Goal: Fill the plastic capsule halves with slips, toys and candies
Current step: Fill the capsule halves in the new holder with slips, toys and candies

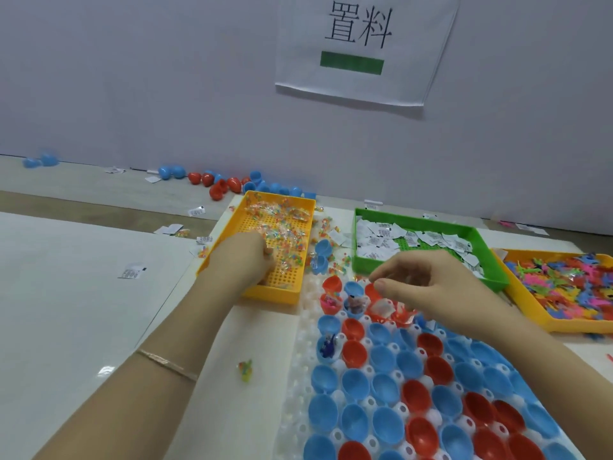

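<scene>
Progress stands at an early stage. Capsule halves [385,357], red and blue, sit open side up in a white moulded holder [296,376] on the table in front of the person. Only the far row, below the right hand [428,287], shows contents: a slip [384,307] and small coloured pieces lie in four or so halves there. One blue half lower down holds a dark blue toy [327,347]. All other visible halves are empty.

Left hand [245,258] rests inside the yellow candy tray [272,296], fingers curled down among the candy packets [292,240]. Whether a packet is already pinched cannot be told.

The right hand hovers just above the far row, thumb and forefinger drawn close, remaining fingers curled. Blur hides whatever lies between them, so the grip cannot be told.

Supply remains plentiful: slips in the green tray [361,260] and toys in the yellow toy tray [530,315] to the right. Judged remaining work: almost the whole holder.
</scene>
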Motion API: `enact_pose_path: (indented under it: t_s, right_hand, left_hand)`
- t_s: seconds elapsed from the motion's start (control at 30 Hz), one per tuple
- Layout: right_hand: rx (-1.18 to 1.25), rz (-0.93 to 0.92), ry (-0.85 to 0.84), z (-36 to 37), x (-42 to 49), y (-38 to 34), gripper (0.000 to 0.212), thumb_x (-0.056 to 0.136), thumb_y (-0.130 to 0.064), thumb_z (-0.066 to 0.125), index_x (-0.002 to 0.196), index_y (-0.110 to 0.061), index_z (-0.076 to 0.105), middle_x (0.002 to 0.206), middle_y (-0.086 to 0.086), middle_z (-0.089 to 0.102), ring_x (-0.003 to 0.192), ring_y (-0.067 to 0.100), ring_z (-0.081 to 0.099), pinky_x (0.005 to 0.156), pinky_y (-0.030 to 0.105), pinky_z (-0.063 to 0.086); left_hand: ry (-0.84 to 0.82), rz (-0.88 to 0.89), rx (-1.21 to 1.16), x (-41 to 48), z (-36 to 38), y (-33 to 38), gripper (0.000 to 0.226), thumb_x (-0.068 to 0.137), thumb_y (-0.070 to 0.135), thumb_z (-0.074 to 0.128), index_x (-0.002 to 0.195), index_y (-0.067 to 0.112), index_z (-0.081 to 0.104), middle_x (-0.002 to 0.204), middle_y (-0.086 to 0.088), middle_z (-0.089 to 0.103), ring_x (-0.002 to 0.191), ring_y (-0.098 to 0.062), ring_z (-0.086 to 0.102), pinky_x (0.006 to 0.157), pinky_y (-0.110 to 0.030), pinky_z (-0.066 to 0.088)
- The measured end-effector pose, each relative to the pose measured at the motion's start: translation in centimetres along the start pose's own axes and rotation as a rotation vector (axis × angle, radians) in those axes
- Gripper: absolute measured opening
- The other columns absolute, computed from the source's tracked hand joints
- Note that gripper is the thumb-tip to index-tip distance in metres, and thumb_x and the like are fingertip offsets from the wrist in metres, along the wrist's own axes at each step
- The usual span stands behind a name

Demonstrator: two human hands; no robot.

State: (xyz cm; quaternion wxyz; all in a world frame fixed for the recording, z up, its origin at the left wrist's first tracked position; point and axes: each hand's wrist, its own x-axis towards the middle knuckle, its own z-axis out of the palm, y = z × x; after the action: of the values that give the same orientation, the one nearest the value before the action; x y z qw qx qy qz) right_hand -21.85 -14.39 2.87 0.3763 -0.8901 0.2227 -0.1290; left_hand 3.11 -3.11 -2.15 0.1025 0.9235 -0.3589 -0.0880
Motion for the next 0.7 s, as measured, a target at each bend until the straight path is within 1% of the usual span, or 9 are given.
enact_pose_path:
  t_s: [0.1, 0.2, 0.27, 0.33, 0.4, 0.5, 0.6, 0.67, 0.7]
  right_hand:
    - [0.033, -0.007, 0.023, 0.0, 0.5, 0.4, 0.003, 0.083, -0.031, 0.070, 0.085, -0.032, 0.072, 0.075, -0.018, 0.069, 0.059, 0.000, 0.059, 0.056, 0.012, 0.046]
    - [0.072, -0.005, 0.038, -0.1, 1.1, 0.6, 0.004, 0.083, -0.028, 0.071, 0.083, -0.032, 0.072, 0.075, -0.016, 0.070, 0.057, -0.002, 0.059, 0.055, 0.011, 0.045]
    - [0.088, 0.002, 0.045, -0.2, 1.6, 0.7, 0.006, 0.084, -0.027, 0.070, 0.083, -0.033, 0.072, 0.076, -0.016, 0.070, 0.057, -0.002, 0.059, 0.056, 0.012, 0.046]
    - [0.093, 0.011, 0.046, -0.2, 2.1, 0.8, 0.007, 0.084, -0.026, 0.070, 0.083, -0.033, 0.072, 0.078, -0.015, 0.070, 0.060, -0.001, 0.060, 0.057, 0.012, 0.048]
    - [0.106, 0.022, 0.046, -0.1, 2.5, 1.0, 0.007, 0.083, -0.026, 0.070, 0.083, -0.033, 0.072, 0.080, -0.015, 0.071, 0.063, 0.002, 0.062, 0.058, 0.012, 0.049]
    - [0.118, 0.029, 0.038, 0.0, 2.7, 1.2, 0.006, 0.083, -0.027, 0.070, 0.084, -0.032, 0.073, 0.081, -0.014, 0.071, 0.069, 0.006, 0.065, 0.060, 0.013, 0.050]
    - [0.131, 0.038, 0.037, 0.0, 2.9, 1.4, 0.007, 0.083, -0.026, 0.070, 0.084, -0.032, 0.072, 0.081, -0.014, 0.072, 0.069, 0.006, 0.065, 0.060, 0.014, 0.051]
    - [0.151, 0.039, 0.035, -0.1, 3.1, 1.5, 0.009, 0.084, -0.024, 0.070, 0.082, -0.033, 0.072, 0.078, -0.015, 0.071, 0.061, 0.001, 0.062, 0.052, 0.010, 0.046]
    - [0.164, 0.043, 0.035, -0.1, 3.2, 1.5, 0.011, 0.085, -0.022, 0.070, 0.082, -0.032, 0.072, 0.076, -0.014, 0.071, 0.056, -0.001, 0.060, 0.048, 0.009, 0.043]
  left_hand:
    - [0.047, -0.023, 0.046, 0.4, -0.5, 0.2, 0.020, 0.094, 0.027, 0.062, 0.111, 0.019, 0.069, 0.102, -0.004, 0.069, 0.091, -0.025, 0.064, 0.080, -0.037, 0.056]
    - [0.151, -0.012, 0.019, 0.3, -0.7, 0.1, 0.016, 0.095, 0.017, 0.054, 0.094, 0.023, 0.068, 0.098, -0.002, 0.069, 0.083, -0.023, 0.063, 0.067, -0.032, 0.052]
    - [0.200, 0.001, 0.002, 0.2, -0.7, 0.1, 0.016, 0.096, 0.019, 0.055, 0.094, 0.031, 0.064, 0.102, -0.002, 0.070, 0.081, -0.021, 0.064, 0.066, -0.032, 0.053]
    - [0.160, -0.011, -0.027, 0.1, -0.6, 0.0, 0.015, 0.093, 0.033, 0.060, 0.106, 0.029, 0.067, 0.106, 0.000, 0.069, 0.085, -0.019, 0.063, 0.072, -0.032, 0.056]
    - [0.049, -0.022, 0.032, 0.0, -0.5, -0.2, 0.029, 0.087, 0.043, 0.067, 0.106, 0.023, 0.068, 0.103, 0.001, 0.068, 0.089, -0.019, 0.063, 0.079, -0.033, 0.056]
    - [0.018, -0.027, 0.024, 0.3, -0.4, -0.3, 0.027, 0.088, 0.037, 0.069, 0.109, 0.020, 0.069, 0.105, -0.003, 0.068, 0.092, -0.022, 0.063, 0.081, -0.035, 0.057]
    - [0.154, -0.068, -0.126, 0.5, -0.6, 0.0, 0.023, 0.094, 0.029, 0.063, 0.113, 0.017, 0.069, 0.112, -0.008, 0.067, 0.095, -0.025, 0.062, 0.081, -0.036, 0.054]
    - [0.287, -0.088, -0.262, 0.5, -0.9, 0.1, 0.024, 0.094, 0.026, 0.064, 0.114, 0.013, 0.069, 0.113, -0.011, 0.068, 0.097, -0.027, 0.062, 0.081, -0.037, 0.051]
    - [0.353, -0.084, -0.350, 0.3, -1.1, 0.1, 0.024, 0.092, 0.025, 0.067, 0.111, 0.011, 0.070, 0.109, -0.011, 0.069, 0.096, -0.025, 0.064, 0.079, -0.036, 0.050]
